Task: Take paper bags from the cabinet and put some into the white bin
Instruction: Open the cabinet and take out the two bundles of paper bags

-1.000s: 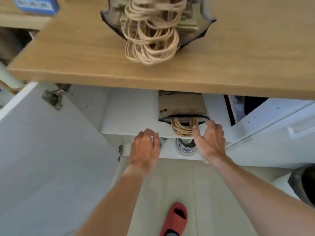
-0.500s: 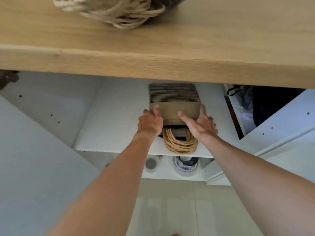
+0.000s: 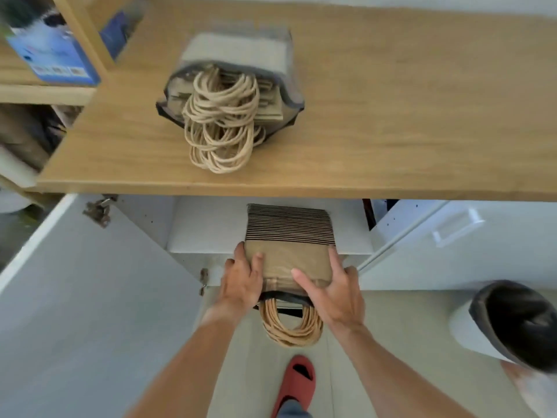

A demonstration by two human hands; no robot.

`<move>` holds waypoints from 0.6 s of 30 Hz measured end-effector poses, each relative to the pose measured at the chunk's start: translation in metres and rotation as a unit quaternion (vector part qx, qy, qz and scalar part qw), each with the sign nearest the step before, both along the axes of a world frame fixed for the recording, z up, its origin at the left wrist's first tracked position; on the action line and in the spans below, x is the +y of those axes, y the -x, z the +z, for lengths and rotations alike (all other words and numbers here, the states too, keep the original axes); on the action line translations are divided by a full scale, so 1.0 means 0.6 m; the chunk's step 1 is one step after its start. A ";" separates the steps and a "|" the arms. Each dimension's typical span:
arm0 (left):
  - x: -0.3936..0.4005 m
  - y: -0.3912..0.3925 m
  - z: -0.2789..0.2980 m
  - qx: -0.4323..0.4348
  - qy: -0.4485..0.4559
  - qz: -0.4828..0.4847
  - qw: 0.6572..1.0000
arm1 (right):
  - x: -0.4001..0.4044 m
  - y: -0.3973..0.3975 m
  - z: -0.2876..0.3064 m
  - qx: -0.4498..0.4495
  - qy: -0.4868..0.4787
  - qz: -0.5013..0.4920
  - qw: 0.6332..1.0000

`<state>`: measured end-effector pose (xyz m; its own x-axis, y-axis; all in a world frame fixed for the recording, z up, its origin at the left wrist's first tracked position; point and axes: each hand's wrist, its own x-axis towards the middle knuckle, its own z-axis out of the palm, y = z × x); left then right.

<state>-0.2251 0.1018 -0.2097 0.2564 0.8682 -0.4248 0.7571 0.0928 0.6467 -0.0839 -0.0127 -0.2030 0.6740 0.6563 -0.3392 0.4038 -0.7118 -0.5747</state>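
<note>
Head view: a thick bundle of flat brown paper bags with twisted tan cord handles (image 3: 289, 251), wrapped in a clear sleeve, lies half off the front edge of the white cabinet shelf (image 3: 208, 230), its handles dangling over the floor. The left hand (image 3: 241, 282) grips the bundle's left edge, thumb on top and fingers out of sight beneath. The right hand (image 3: 331, 292) holds the right edge, fingers spread over the top face and thumb lying across the paper. Both forearms reach forward and slightly down, wrists nearly straight.

Such a stack is probably fairly heavy for its size and stiff along its folds, but the sleeve looks slick and single bags could slide out. Holding both long edges with support underneath seems safest; the loose cords would be a poor hold.

A second, similar bundle of bags (image 3: 232, 98) lies on the oak-coloured wooden bench (image 3: 422, 116) above. The white bin with a dark liner (image 3: 512, 324) stands on the floor at right, well apart.
</note>
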 end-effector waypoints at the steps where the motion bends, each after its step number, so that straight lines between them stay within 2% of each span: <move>1: -0.022 0.013 0.028 -0.006 0.001 -0.004 1.000 | -0.026 0.016 0.026 0.000 0.001 -0.001 1.000; 10: -0.183 0.097 0.240 -0.024 -0.068 -0.070 0.995 | -0.203 0.112 0.241 -0.026 -0.051 -0.031 0.998; 14: -0.219 0.113 0.319 -0.042 -0.093 -0.069 0.992 | -0.242 0.131 0.310 -0.054 -0.097 -0.046 0.993; 18: -0.232 0.114 0.374 -0.101 -0.153 -0.088 0.979 | -0.249 0.124 0.365 -0.082 -0.142 -0.046 0.985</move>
<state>-0.2936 -0.0373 0.0150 0.4658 0.8816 -0.0763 0.5980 -0.2501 0.7615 -0.1585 -0.1620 0.0160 0.7654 0.6427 -0.0325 0.4487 -0.5693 -0.6889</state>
